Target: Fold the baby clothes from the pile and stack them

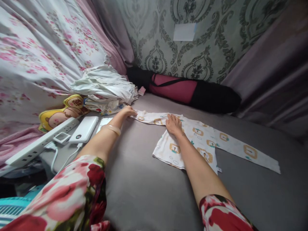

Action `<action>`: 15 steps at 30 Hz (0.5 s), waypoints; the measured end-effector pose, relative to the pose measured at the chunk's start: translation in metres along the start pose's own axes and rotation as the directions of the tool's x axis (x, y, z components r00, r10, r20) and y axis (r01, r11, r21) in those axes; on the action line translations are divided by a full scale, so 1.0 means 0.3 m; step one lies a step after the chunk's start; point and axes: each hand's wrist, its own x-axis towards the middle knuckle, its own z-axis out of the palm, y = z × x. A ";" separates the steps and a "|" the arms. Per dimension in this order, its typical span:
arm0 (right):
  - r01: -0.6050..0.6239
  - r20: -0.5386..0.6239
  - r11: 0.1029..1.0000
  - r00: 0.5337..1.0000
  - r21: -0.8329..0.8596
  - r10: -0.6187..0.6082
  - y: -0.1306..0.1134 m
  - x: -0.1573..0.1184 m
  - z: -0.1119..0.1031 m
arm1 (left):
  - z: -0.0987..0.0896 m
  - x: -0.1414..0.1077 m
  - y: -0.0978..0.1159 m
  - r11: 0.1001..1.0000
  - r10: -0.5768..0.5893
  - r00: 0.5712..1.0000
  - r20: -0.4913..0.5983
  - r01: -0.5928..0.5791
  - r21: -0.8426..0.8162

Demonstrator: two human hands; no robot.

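Note:
A small white long-sleeved shirt [197, 131] with a lion print lies spread on the grey bed sheet, its sleeves stretched out to both sides. At the end of the left-hand sleeve, my left hand [127, 111] has its fingers closed on the cuff. My right hand [173, 125] rests flat on the shirt near the shoulder, where that sleeve joins the body, fingers stretched out. The lower hem is partly hidden behind my right forearm. A small tag sticks out at the shirt's lower side.
Folded pale clothes [106, 85] are piled beyond my left hand, beside a yellow cartoon cushion [64, 114]. A power strip [43, 141] and a white power bank [84, 129] with cables lie at the left. A long black and maroon bag [175, 88] lies along the wall.

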 end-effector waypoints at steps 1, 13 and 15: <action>-0.006 0.022 1.000 1.000 -0.001 0.006 0.000 0.005 -0.009 | 0.000 0.000 -0.001 0.999 -0.002 1.000 0.002 0.003 -0.037; -0.118 -0.093 0.992 0.988 0.049 0.122 0.000 0.056 0.008 | 0.023 -0.005 -0.023 0.977 0.115 0.967 -0.227 -0.069 0.200; -0.119 -0.136 0.992 0.983 0.029 0.122 -0.013 0.042 0.023 | 0.040 -0.008 -0.042 0.925 0.181 0.962 -0.204 -0.096 0.368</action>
